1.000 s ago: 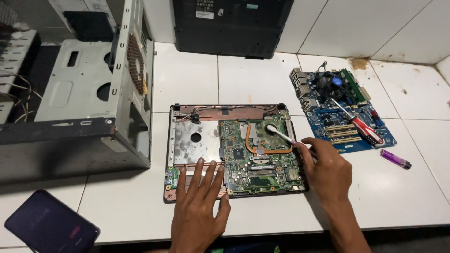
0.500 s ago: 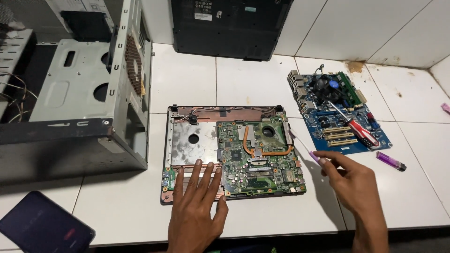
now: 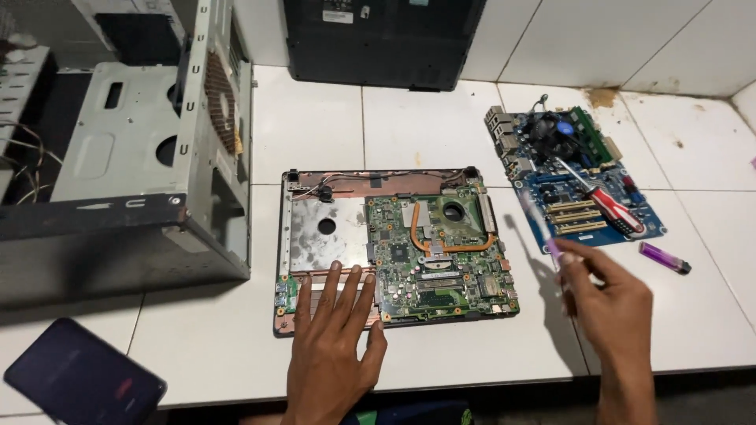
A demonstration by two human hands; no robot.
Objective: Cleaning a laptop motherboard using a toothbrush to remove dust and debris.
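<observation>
Left hand [image 3: 331,358]: bare, no glove, ring or watch
Right hand [image 3: 606,303]: bare, no glove
Forearms: uncovered, no sleeve showing
Fingernails: short, unpainted

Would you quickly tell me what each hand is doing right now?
Left hand: open, fingers spread flat on the laptop base.
Right hand: closed on a toothbrush, held off the laptop base.

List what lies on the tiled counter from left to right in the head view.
Dark phone → open desktop computer case → opened laptop base with the left hand on it → right hand holding a toothbrush → purple lighter.
</observation>
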